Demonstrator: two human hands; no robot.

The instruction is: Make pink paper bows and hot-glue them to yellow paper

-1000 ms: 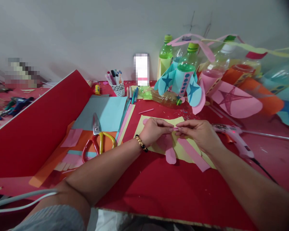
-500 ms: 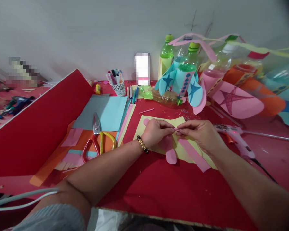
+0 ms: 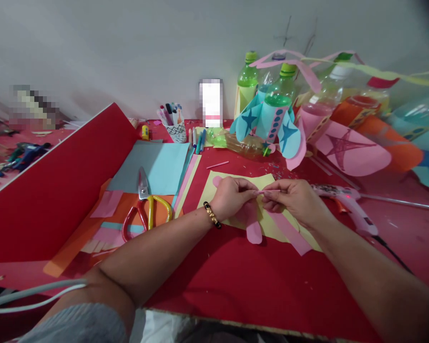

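Note:
Between the fingertips of my left hand (image 3: 234, 196) and my right hand (image 3: 293, 199) is a thin pink paper strip (image 3: 270, 191), pinched by both. My fingers hide part of it. Under my hands lies a pale yellow paper sheet (image 3: 268, 229). On that sheet are a pink paper piece with a rounded end (image 3: 253, 228), below my left hand, and a wider pink strip (image 3: 293, 236), below my right hand. Another thin pink strip (image 3: 218, 165) rests on the red table beyond my left hand.
Large scissors (image 3: 143, 205) with red and yellow handles lie on coloured paper at left, beside a red upright board (image 3: 67, 181). At right are a pink glue gun (image 3: 357, 209) and several decorated bottles (image 3: 279, 105). A marker cup (image 3: 176, 129) and a lying bottle (image 3: 241, 144) are behind.
My right hand has shifted slightly and its fingers have rearranged, so more of the thin pink strip shows along them. My left hand stays nearly still.

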